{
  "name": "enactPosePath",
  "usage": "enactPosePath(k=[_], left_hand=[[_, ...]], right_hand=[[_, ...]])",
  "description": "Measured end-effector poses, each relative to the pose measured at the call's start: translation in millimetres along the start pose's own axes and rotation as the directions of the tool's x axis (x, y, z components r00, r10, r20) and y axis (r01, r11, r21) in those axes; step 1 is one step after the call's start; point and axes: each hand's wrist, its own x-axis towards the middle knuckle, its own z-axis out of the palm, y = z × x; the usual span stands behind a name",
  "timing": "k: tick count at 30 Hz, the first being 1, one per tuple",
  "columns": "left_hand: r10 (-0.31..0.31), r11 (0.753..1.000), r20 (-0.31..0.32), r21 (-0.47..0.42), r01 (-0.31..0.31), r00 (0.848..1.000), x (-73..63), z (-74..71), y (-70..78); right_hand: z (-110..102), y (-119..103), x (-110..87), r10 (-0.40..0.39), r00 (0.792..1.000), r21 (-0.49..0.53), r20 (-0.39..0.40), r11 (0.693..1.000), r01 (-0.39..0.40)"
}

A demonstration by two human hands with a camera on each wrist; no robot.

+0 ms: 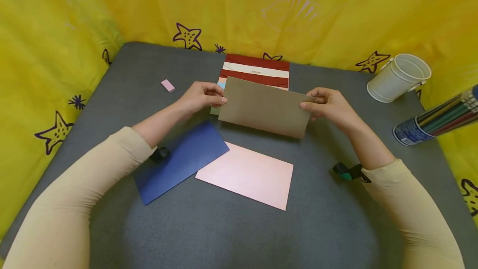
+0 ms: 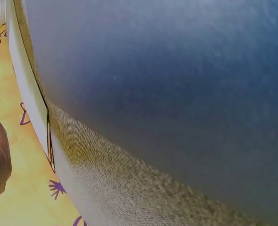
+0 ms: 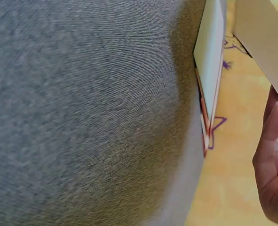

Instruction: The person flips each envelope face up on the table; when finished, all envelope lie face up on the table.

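Between both hands, a brown sheet of paper (image 1: 266, 108) is held up by its short ends above the table. My left hand (image 1: 203, 95) pinches its left edge between thumb and fingers. On the right edge, my right hand (image 1: 328, 105) pinches it the same way. In the right wrist view, part of the brown sheet (image 3: 264, 37) rises from the right hand (image 3: 273, 165). Behind it lies a red and white pad (image 1: 257, 69), partly hidden by the sheet. Nearer to me, a blue sheet (image 1: 183, 161) and a pale pink sheet (image 1: 248, 173) lie flat.
A small pink eraser (image 1: 168, 86) lies at the back left. At the right stand a white metal bucket (image 1: 397, 77) and a blue tin (image 1: 412, 132) of colored pencils (image 1: 448, 113). A yellow printed cloth (image 1: 239, 7) hangs around the grey table (image 1: 224, 235).
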Motion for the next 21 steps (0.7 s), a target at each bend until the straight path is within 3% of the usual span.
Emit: enactPosePath(k=[6,16,21], left_hand=[[-0.019,0.998,-0.059,-0.063,0.015,0.998,-1.2,-4.9,1.5],[0.031,0.999,-0.138,0.029,-0.027,0.990,0.2,-12.3,0.6],[0.045,0.999,-0.165,0.022,-0.042,0.985,-1.4,-16.9,2.7]], right_hand=[[-4.1,7.1,-1.4,-0.006,0.999,0.157,0.043,0.988,-0.001],[-5.2,9.2,0.3,-0.063,0.998,0.227,0.029,0.972,0.054],[-2.8,10.3,1.0,-0.077,0.997,0.248,-0.004,0.966,0.075]])
